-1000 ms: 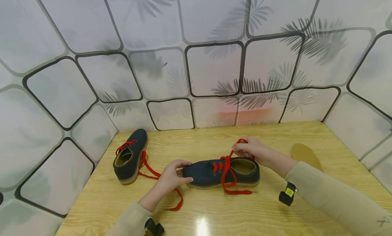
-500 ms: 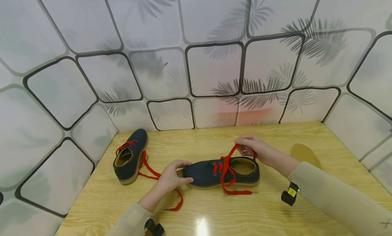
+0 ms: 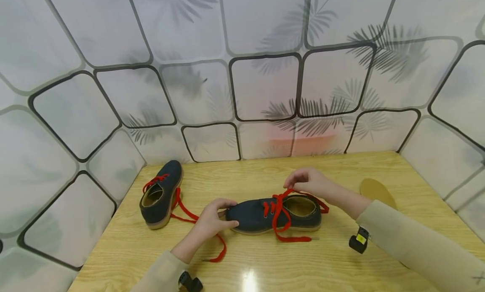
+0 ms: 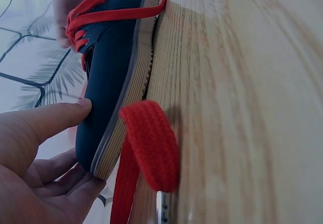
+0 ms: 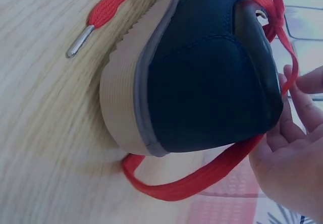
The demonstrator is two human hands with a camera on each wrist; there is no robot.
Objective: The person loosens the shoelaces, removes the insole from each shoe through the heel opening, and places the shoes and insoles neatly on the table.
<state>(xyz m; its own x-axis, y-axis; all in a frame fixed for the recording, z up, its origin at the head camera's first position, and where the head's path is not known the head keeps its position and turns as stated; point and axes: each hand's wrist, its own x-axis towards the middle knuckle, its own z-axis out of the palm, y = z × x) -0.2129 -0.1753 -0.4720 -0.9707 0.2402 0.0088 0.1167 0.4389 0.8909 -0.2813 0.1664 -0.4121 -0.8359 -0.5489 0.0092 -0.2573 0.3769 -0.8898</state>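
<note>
A dark blue shoe [image 3: 250,214] with red laces lies on the table, toe to the left and opening up. My left hand [image 3: 209,220] grips its toe, thumb on the near side, as the left wrist view confirms with the thumb [image 4: 65,118] against the upper. Over the opening, my right hand [image 3: 312,183] pinches a red shoelace [image 3: 289,191] close to the knot. In the right wrist view that lace runs between thumb and fingers, and its loose length [image 5: 186,186] droops behind the heel. Another lace end [image 3: 295,239] lies on the table in front of the shoe.
A second dark blue shoe [image 3: 161,199] stands at the left, one of its long red laces [image 3: 185,207] trailing beneath my left forearm to a tip near the front. A tan insole [image 3: 377,191] lies at the right behind my right sleeve. A patterned backdrop [image 3: 265,85] rises behind the table.
My right hand has shifted from the lifted lace down and left toward the knot. The held lace was raised taut; now it sits low, its tail hanging past the heel. My left hand stays put.
</note>
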